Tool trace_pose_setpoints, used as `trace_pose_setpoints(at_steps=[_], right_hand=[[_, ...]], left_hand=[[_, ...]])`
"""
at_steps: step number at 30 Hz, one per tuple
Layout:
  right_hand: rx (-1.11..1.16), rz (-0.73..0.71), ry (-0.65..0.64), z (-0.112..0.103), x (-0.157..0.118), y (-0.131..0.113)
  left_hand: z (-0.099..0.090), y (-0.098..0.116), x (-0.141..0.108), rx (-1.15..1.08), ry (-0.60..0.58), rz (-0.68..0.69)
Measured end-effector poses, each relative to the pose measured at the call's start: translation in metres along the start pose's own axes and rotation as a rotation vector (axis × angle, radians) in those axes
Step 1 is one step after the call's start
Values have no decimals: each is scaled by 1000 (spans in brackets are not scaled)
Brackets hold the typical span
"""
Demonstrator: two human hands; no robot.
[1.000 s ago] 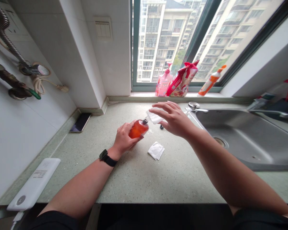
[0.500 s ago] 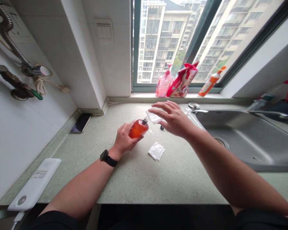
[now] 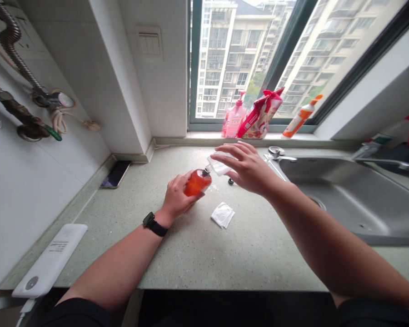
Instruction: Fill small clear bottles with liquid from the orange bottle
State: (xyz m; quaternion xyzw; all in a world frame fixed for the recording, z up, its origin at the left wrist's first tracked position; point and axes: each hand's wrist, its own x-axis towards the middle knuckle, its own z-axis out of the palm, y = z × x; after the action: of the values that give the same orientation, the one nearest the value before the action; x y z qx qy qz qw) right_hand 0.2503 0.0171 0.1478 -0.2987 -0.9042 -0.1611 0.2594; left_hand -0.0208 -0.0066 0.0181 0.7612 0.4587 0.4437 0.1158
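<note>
My left hand [image 3: 177,194] is wrapped round a bottle of orange-red liquid [image 3: 198,182], which leans to the right with its dark neck uppermost. In my right hand [image 3: 247,164] is a clear bottle [image 3: 219,164], tipped over so that its mouth meets the neck of the orange one. My fingers cover much of the clear bottle, and I cannot make out how much is in it. A small black cap [image 3: 231,181] lies on the counter below my right hand. Nearer to me rests a folded white tissue [image 3: 222,215].
The speckled counter [image 3: 191,259] has a phone [image 3: 116,174] and a white power bank [image 3: 50,261] on the left. At right is a steel sink [image 3: 347,195] with a faucet [image 3: 282,157]. A pink pump bottle [image 3: 233,119], a red bag [image 3: 261,116] and an orange-white bottle [image 3: 301,118] line the windowsill.
Both hands and both bottles keep almost the same pose. The whole view has shifted very slightly.
</note>
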Motion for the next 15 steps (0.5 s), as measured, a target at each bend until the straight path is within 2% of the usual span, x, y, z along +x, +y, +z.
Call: trace_pose_setpoints(at_steps=[15], right_hand=[[-22, -24, -34, -7, 9, -3]], left_hand=[[-1, 2, 0, -38, -4, -23]])
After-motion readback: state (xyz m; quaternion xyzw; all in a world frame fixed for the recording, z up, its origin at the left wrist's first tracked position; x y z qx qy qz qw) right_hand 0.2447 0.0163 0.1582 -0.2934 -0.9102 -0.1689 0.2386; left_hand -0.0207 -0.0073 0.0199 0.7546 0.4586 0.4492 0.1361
